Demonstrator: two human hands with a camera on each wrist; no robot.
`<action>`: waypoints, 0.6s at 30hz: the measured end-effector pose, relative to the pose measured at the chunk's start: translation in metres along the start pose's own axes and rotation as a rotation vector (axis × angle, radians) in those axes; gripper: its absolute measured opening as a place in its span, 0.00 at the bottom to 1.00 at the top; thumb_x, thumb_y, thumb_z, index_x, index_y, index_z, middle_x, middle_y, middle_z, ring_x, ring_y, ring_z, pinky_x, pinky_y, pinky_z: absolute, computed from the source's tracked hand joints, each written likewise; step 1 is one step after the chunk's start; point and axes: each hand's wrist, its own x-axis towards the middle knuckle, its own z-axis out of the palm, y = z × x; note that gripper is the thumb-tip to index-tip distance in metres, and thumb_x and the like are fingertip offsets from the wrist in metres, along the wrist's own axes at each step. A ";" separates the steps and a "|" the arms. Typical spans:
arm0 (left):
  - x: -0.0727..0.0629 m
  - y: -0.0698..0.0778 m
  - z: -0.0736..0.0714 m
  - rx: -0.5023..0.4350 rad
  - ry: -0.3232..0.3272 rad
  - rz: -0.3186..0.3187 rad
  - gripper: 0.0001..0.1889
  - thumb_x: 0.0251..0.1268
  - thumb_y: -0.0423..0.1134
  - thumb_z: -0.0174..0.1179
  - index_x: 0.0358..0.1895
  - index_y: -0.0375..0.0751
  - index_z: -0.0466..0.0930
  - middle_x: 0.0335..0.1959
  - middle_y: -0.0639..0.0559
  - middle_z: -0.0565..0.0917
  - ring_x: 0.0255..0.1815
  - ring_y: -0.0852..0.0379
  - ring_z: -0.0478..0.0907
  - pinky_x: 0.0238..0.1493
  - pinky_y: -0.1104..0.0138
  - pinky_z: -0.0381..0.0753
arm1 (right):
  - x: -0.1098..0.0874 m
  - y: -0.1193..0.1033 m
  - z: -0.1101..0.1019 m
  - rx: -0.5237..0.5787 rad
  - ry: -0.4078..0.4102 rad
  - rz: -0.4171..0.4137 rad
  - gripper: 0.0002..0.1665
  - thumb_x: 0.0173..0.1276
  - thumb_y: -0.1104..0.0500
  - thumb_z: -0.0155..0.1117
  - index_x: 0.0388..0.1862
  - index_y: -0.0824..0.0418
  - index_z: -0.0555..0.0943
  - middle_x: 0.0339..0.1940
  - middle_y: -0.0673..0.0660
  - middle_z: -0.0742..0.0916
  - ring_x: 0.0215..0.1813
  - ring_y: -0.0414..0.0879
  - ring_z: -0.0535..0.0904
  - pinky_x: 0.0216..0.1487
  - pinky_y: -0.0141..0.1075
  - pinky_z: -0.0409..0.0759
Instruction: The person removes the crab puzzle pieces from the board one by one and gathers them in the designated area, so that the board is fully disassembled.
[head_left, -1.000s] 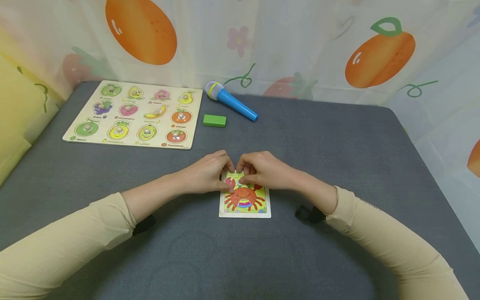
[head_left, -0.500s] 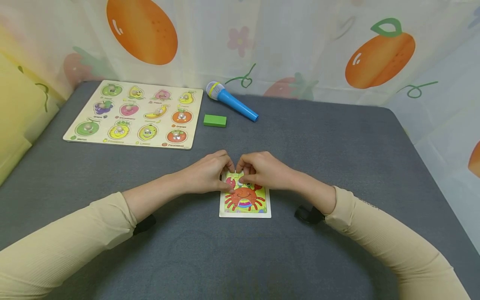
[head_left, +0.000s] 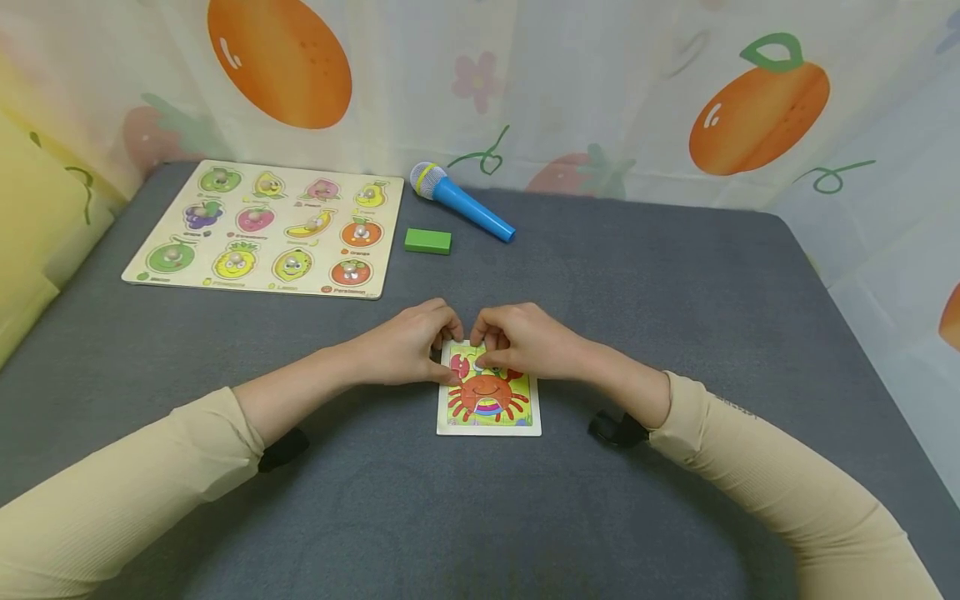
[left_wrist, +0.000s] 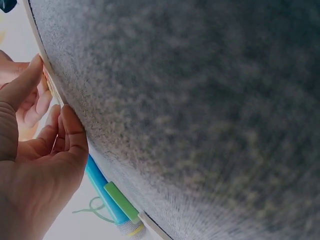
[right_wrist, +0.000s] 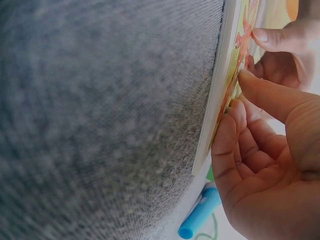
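Note:
A small jigsaw puzzle (head_left: 491, 408) with a red crab on yellow and a white border lies flat in front of me. My left hand (head_left: 401, 343) is at its upper left corner, thumb over the picture and curled fingertips at the top edge. From the other side my right hand (head_left: 536, 340) grips the puzzle's top part, its thumb (right_wrist: 255, 82) on the picture and its fingers bent at the upper border. The top right of the picture is hidden under this hand. In the left wrist view the left fingers (left_wrist: 75, 130) sit right at the board's edge.
A wooden fruit peg board (head_left: 262, 283) lies at the back left of the grey table (head_left: 675, 333). Right of it are a green block (head_left: 428, 242) and a blue toy microphone (head_left: 472, 210). A fruit-print curtain (head_left: 585, 92) hangs behind.
My left hand has shifted slightly left, away from the right hand, and more of the puzzle's upper left corner shows. The right hand and the puzzle stay in place.

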 end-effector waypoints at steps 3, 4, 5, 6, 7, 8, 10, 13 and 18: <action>0.000 0.001 -0.001 -0.002 -0.004 -0.008 0.24 0.48 0.40 0.77 0.47 0.35 0.77 0.42 0.47 0.75 0.39 0.56 0.73 0.43 0.67 0.74 | 0.000 0.000 0.000 0.006 0.005 -0.003 0.11 0.65 0.57 0.70 0.43 0.59 0.81 0.28 0.51 0.83 0.28 0.38 0.75 0.31 0.28 0.74; 0.000 0.002 -0.001 -0.003 -0.005 -0.011 0.25 0.48 0.39 0.77 0.47 0.35 0.77 0.42 0.47 0.75 0.39 0.56 0.73 0.43 0.67 0.74 | 0.000 0.000 0.000 0.008 0.007 -0.003 0.11 0.64 0.57 0.71 0.43 0.59 0.81 0.28 0.51 0.83 0.28 0.38 0.75 0.31 0.28 0.74; 0.000 0.002 -0.001 -0.003 -0.005 -0.013 0.25 0.48 0.39 0.77 0.47 0.35 0.77 0.42 0.47 0.75 0.39 0.56 0.74 0.43 0.67 0.74 | 0.000 0.000 0.000 0.011 0.009 -0.004 0.11 0.64 0.57 0.71 0.43 0.59 0.81 0.28 0.51 0.84 0.28 0.37 0.75 0.31 0.28 0.75; 0.000 0.002 -0.001 -0.003 -0.005 -0.013 0.25 0.48 0.39 0.77 0.47 0.35 0.77 0.42 0.47 0.75 0.39 0.56 0.74 0.43 0.67 0.74 | 0.000 0.000 0.000 0.014 0.012 -0.005 0.11 0.64 0.57 0.71 0.43 0.59 0.81 0.28 0.51 0.84 0.28 0.37 0.75 0.31 0.28 0.75; 0.000 0.002 -0.001 -0.004 -0.005 -0.013 0.25 0.48 0.39 0.77 0.47 0.35 0.77 0.42 0.46 0.75 0.39 0.56 0.74 0.43 0.67 0.74 | 0.000 0.000 -0.001 0.018 0.014 -0.006 0.11 0.64 0.57 0.71 0.43 0.59 0.81 0.28 0.51 0.84 0.27 0.37 0.76 0.30 0.28 0.75; 0.000 0.002 -0.001 -0.004 -0.005 -0.013 0.25 0.48 0.39 0.77 0.47 0.35 0.77 0.42 0.46 0.75 0.39 0.56 0.74 0.43 0.67 0.74 | 0.000 0.000 -0.001 0.021 0.015 -0.008 0.12 0.64 0.58 0.71 0.42 0.59 0.81 0.28 0.51 0.84 0.27 0.37 0.76 0.30 0.28 0.76; 0.000 0.002 -0.001 -0.004 -0.006 -0.012 0.25 0.48 0.39 0.77 0.47 0.35 0.77 0.42 0.46 0.75 0.39 0.56 0.74 0.43 0.67 0.74 | 0.000 0.000 0.000 0.026 0.015 -0.011 0.12 0.63 0.57 0.72 0.42 0.59 0.81 0.28 0.51 0.84 0.26 0.37 0.76 0.30 0.29 0.76; 0.001 0.001 -0.001 -0.007 -0.010 -0.014 0.25 0.48 0.39 0.77 0.47 0.36 0.77 0.42 0.47 0.75 0.39 0.56 0.74 0.43 0.67 0.74 | 0.000 0.000 -0.001 0.052 0.007 -0.008 0.12 0.64 0.57 0.71 0.42 0.59 0.80 0.29 0.52 0.85 0.25 0.37 0.77 0.29 0.30 0.78; 0.001 0.001 -0.001 -0.011 -0.019 -0.022 0.25 0.48 0.40 0.77 0.48 0.36 0.77 0.42 0.47 0.75 0.39 0.56 0.73 0.43 0.67 0.74 | 0.002 0.002 -0.001 0.124 -0.008 0.014 0.10 0.66 0.57 0.69 0.41 0.59 0.79 0.30 0.53 0.85 0.22 0.39 0.78 0.27 0.33 0.80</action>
